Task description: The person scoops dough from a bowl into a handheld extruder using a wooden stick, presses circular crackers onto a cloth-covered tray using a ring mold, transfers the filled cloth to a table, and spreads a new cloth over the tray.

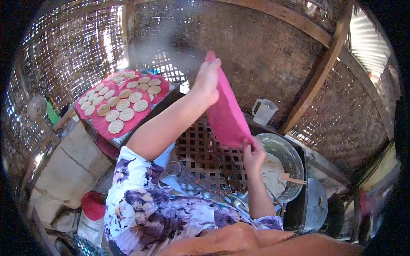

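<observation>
A bright pink sheet, perhaps cloth or mesh, [228,113] is stretched between my two hands above a woven lattice rack [200,158]. My left hand [207,81] is raised at the sheet's far upper end, its fingers closed on the edge. Lower and nearer, my right hand [254,155] pinches the bottom corner. Just right of that hand stands a large metal basin [294,158] with pale dough or batter [273,175] and a light-coloured wooden handle [294,179] in it.
At the left, pink sheets [100,123] carry several round pale cakes [127,114]. A clear plastic jug [265,112] stands by the woven wall [171,25]. A round metal lid [316,205] leans at the right, and a sack [90,230] sits lower left.
</observation>
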Tool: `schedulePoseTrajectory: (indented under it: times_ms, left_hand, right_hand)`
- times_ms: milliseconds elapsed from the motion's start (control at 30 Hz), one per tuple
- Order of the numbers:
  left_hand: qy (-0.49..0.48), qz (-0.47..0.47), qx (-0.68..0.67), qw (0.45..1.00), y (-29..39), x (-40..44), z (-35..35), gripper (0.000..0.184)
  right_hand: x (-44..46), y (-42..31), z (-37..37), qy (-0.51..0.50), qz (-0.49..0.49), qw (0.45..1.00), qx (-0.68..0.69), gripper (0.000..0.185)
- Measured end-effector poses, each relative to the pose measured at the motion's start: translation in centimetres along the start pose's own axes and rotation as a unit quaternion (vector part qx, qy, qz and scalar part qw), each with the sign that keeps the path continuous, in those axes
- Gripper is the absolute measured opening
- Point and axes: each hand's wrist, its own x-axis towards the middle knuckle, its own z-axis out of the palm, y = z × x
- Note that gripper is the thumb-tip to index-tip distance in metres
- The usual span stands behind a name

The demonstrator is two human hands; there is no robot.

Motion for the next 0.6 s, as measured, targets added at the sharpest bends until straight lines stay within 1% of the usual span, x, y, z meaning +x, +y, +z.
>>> schedulePoseTrajectory:
  times_ms: [33,100,167,200,267,300,367,433,467,567,600]
  left_hand:
    - [-0.047,-0.002,-0.017,0.999,-0.1,-0.4,-1.3,0.044]
    - [-0.14,-0.011,-0.048,0.989,-0.1,-2.9,-4.5,0.043]
    - [-0.129,0.002,0.037,0.991,0.6,-7.6,-6.0,0.038]
    - [-0.109,-0.028,0.099,0.989,-0.3,-8.6,-8.2,0.038]
    - [-0.063,-0.089,0.218,0.97,-2.0,-10.7,-11.7,0.037]
    - [-0.038,-0.121,0.273,0.954,-2.7,-11.9,-12.9,0.036]
    - [-0.044,-0.129,0.44,0.888,-5.7,-12.5,-17.3,0.031]
    - [-0.047,-0.117,0.55,0.825,-7.8,-13.4,-19.6,0.031]
    - [-0.05,-0.108,0.6,0.791,-8.6,-14.0,-20.6,0.032]
    - [-0.019,-0.027,0.624,0.781,-11.3,-15.0,-22.8,0.035]
    - [-0.024,-0.025,0.663,0.748,-10.4,-15.4,-21.2,0.036]
  right_hand:
    - [0.4,-0.5,-0.9,0.016,-0.05,0.998,-0.024,0.023]
    - [0.2,-0.6,-2.7,0.039,-0.117,0.989,-0.076,0.028]
    - [-1.3,0.1,-4.4,-0.01,-0.119,0.986,-0.118,0.031]
    - [-2.2,0.7,-5.0,-0.034,-0.118,0.983,-0.137,0.033]
    - [-4.6,1.9,-5.5,-0.084,-0.079,0.982,-0.15,0.035]
    - [-5.6,2.4,-5.7,-0.112,-0.057,0.98,-0.156,0.035]
    - [-7.3,3.6,-6.1,-0.16,-0.029,0.972,-0.17,0.036]
    - [-8.5,4.9,-6.3,-0.198,-0.001,0.964,-0.178,0.036]
    - [-8.9,5.0,-6.4,-0.21,-0.002,0.957,-0.199,0.035]
    - [-9.4,5.4,-7.0,-0.239,0.03,0.948,-0.207,0.037]
    - [-9.5,5.4,-7.2,-0.243,0.036,0.948,-0.202,0.038]
